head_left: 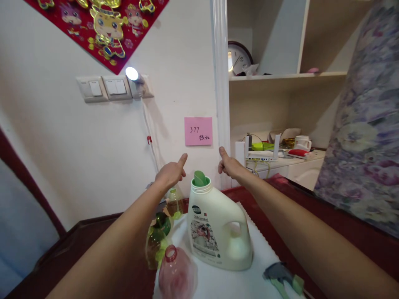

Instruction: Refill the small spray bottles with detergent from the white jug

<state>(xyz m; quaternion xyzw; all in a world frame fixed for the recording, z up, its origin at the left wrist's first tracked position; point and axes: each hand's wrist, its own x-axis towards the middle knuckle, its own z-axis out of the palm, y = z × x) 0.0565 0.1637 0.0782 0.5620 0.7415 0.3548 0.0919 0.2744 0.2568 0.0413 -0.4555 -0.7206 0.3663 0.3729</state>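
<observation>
Premises present as a home: red festive hanging (107,29) on the wall (181,62), floral fabric (361,128), and shelving (289,77) bearing a round clock (238,60), a router (261,158) and a white mug (301,143).

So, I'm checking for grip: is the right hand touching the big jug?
Apart: the head view shows white wall between the right hand and the jug.

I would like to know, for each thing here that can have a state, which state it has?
Jug: upright, uncapped
Pink bottle: upright, open
Rear bottle: capped or not, unclear
Spray head: lying down
Lamp: lit
Switches: on or off, unclear
Note: flat on the wall
Left hand: raised, apparently empty
Right hand: raised, apparently empty
</observation>
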